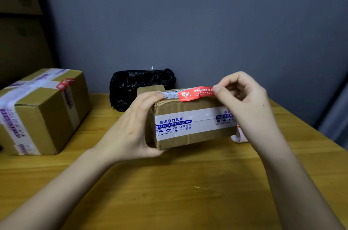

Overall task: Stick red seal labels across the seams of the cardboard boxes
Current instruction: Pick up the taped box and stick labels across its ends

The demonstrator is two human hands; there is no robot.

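Note:
A small cardboard box (190,129) with white printed tape stands on the wooden table (169,192) at the centre. My left hand (131,126) grips its left end, thumb under, fingers on top. A red seal label (195,94) lies along the box's top front edge, its left end touching the cardboard. My right hand (243,97) pinches the label's right end between thumb and forefinger, just above the box. A larger taped cardboard box (41,111) at the left bears a red label (65,83) on its top edge.
A crumpled black plastic bag (139,86) sits behind the small box against the grey wall. White label backing paper (239,136) lies on the table behind my right wrist. Dark shelving with cartons stands at the far left.

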